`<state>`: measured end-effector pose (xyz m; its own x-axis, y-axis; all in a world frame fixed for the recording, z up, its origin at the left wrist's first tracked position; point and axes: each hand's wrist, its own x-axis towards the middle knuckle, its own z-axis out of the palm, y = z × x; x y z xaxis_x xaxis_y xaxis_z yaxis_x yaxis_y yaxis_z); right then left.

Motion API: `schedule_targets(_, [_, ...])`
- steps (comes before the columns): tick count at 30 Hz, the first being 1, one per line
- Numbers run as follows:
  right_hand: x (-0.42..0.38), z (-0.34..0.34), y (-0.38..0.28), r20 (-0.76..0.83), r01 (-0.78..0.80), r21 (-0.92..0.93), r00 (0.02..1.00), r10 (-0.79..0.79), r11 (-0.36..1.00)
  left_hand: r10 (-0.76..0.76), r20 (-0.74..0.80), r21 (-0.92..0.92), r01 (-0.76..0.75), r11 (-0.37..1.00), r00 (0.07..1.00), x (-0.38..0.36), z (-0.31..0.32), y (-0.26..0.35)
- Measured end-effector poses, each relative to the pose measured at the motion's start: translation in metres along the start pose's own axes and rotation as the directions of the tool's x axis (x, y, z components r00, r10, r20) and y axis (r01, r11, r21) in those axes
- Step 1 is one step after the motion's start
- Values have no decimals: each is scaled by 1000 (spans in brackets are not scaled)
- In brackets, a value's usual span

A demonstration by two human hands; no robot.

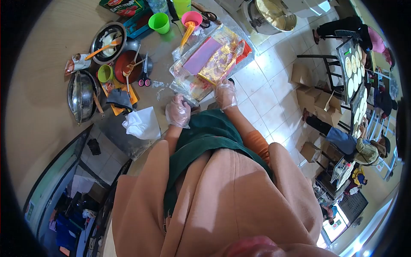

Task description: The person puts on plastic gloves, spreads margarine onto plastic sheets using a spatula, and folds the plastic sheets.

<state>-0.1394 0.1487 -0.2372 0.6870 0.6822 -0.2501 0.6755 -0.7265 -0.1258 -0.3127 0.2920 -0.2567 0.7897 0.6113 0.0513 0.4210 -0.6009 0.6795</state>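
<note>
Crinkly plastic gloves on both hands, glossy wrapped tray.

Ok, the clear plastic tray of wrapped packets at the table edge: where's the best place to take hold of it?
Judging by its pose, grip the clear plastic tray by its near rim, coming from the person's side. That edge overhangs the table, and the left hand and right hand already sit there. Cups and bowls crowd the far side.

Purple sheet, green cup, pink cup
</note>
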Motion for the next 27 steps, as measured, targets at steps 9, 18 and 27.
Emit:
schedule_targets(9, [49, 6, -21, 0, 191, -46, 982, -191, 980, 308, 186, 336, -355, 872, 933, 30, 10, -12])
schedule_targets(18, [54, 1, -34, -132, 267, -247, 943, -305, 932, 413, 158, 207, -439, 874, 897, 35, 21, -33])
schedule_targets(27, [99, -6, 12, -183, -31, -114, 983, 9, 993, 407, 172, 180, -435, 882, 897, 38, 12, -31])
